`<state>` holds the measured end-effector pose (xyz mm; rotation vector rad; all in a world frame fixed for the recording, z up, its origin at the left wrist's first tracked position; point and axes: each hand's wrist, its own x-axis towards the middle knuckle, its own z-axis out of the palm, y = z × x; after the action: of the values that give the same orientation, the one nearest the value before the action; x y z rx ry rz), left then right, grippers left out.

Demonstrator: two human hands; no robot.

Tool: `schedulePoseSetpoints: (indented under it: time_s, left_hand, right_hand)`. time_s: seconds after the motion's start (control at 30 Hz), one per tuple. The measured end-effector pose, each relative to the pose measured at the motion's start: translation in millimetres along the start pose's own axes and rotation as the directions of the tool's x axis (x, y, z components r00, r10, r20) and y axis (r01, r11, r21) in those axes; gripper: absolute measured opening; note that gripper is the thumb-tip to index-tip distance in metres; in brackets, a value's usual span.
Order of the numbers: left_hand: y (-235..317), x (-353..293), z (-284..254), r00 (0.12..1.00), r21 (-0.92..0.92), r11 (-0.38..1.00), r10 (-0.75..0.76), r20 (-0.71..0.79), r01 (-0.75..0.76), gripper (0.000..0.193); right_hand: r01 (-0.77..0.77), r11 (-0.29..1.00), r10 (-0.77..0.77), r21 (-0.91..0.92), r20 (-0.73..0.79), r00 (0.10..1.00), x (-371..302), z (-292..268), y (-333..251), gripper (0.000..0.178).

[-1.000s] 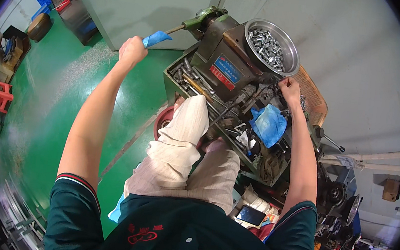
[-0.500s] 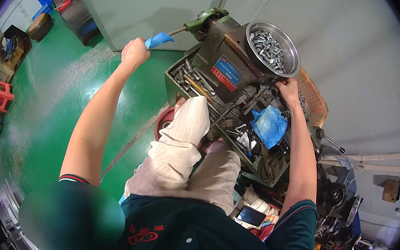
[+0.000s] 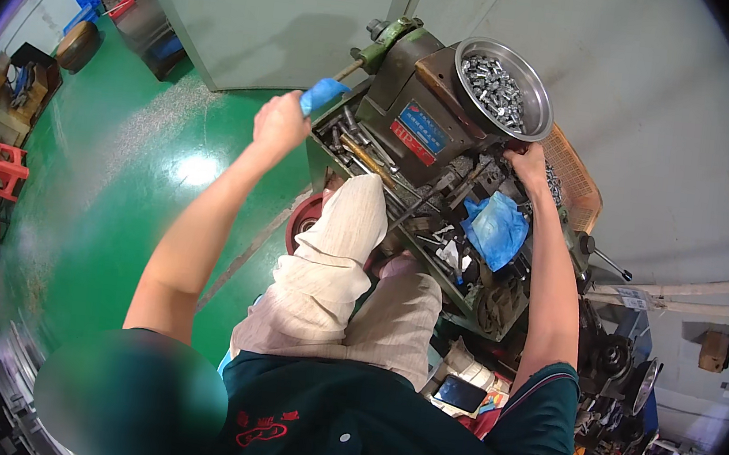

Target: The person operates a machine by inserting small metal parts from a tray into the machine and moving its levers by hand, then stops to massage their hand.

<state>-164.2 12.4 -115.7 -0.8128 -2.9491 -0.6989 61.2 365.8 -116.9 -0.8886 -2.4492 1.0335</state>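
Note:
My left hand is closed round the end of a lever handle wrapped in blue material. The lever's metal rod runs up to a green fitting on a grey-green bench machine. My right hand is at the machine's right end, just under the rim of a steel bowl. Its fingers are bent inward and partly hidden, so what they hold does not show. Small shiny metal parts fill much of the bowl. A crumpled blue cloth lies left of my right forearm.
Rods and hand tools lie in the machine's tray. Behind my right hand stands an orange plastic basket with more metal parts. A black-knobbed lever sticks out right. A phone rests below. A grey door stands at the far left.
My left hand has swung the wrapped lever right and slightly nearer, toward the machine. My right hand stays at almost the same place under the bowl.

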Motion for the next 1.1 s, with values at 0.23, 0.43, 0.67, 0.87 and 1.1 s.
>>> schedulePoseSetpoints:
  time_s: [0.23, 0.43, 0.67, 0.87, 1.1]
  left_hand:
    - [7, -6, 0, 1.0, -0.024, 1.0, -0.011, 0.027, 0.012, 0.027]
    - [7, -6, -1, 1.0, -0.057, 0.998, -0.001, 0.017, 0.002, 0.021]
    - [9, -5, -2, 0.999, -0.027, 1.0, -0.014, 0.035, 0.015, 0.026]
    - [9, -6, -1, 1.0, -0.032, 0.999, -0.011, 0.029, 0.012, 0.027]
    - [6, -8, -2, 0.999, -0.029, 1.0, -0.01, 0.038, 0.012, 0.026]
  right_hand:
    - [-0.008, 0.999, 0.007, 0.036, 0.039, 0.999, -1, -1, -3, 0.04]
    - [-0.008, 0.998, 0.005, 0.066, 0.052, 0.999, 1, -1, 1, 0.037]
    - [0.044, 0.992, -0.045, 0.114, 0.004, 0.999, -1, 1, -1, 0.029]
    - [0.029, 0.997, -0.027, 0.075, -0.02, 0.999, -1, 1, 3, 0.029]
    - [-0.067, 0.998, 0.067, 0.0, -0.112, 0.991, -9, -6, -12, 0.017]
